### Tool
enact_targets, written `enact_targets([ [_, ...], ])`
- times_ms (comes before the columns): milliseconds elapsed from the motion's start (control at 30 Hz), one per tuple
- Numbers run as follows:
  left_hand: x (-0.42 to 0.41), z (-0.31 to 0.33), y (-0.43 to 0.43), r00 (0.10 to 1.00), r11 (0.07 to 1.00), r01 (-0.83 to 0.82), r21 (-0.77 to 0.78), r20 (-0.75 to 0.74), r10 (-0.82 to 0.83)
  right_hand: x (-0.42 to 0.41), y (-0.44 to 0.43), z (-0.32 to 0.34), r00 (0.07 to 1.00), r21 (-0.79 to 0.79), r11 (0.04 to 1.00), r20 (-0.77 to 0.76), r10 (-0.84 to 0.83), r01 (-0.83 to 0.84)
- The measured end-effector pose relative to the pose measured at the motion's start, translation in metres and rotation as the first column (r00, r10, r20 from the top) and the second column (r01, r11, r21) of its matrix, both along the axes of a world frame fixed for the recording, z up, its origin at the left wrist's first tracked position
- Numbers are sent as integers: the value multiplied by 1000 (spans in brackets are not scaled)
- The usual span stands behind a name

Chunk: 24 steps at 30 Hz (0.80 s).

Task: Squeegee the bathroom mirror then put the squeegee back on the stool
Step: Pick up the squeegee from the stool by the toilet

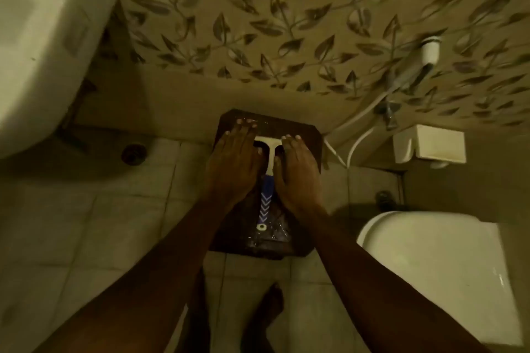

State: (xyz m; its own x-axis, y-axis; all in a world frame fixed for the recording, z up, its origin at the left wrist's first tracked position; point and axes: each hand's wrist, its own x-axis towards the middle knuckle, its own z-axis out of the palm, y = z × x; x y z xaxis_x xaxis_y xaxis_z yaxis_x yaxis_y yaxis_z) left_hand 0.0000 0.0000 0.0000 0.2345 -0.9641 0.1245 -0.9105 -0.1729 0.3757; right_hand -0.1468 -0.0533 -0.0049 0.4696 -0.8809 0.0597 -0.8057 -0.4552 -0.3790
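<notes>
Flat hands [229,163] [295,172] hide the squeegee [265,200] blade ends.

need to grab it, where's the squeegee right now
In the head view the squeegee lies flat on the dark stool, centre frame, between the left hand and right hand, blade toward the wall.

A white toilet [436,275] sits at lower right — a paper holder [429,148] above it (wall-mounted), a washbasin [43,45] at left, and a floor drain [133,153].
</notes>
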Motion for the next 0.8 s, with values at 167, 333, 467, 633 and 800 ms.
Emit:
enact_targets([
  [167, 4, -45, 15, 1000, 995, -9, 101, -7, 10, 13, 5, -37, 1000, 122, 992, 4, -18, 17],
  [333, 16, -48, 18, 999, 997, -26, 75, -44, 29, 27, 8, -61, 977, 332, 922, 14, -215, 198],
  [467, 29, -22, 11, 990, 997, -56, 48, -127, 61, 40, 9, -48, 899, 488, 794, 43, -436, 361],
  [633, 51, 36, 21, 999, 998, -43, -45, -24, 42, 64, 18, 17, 853, 430, 823, 192, -486, 371],
  [800, 72, 104, 50, 994, 988, -95, -125, -72, 87, 88, 43, 108, 734, 447, 810, 388, -558, 379],
])
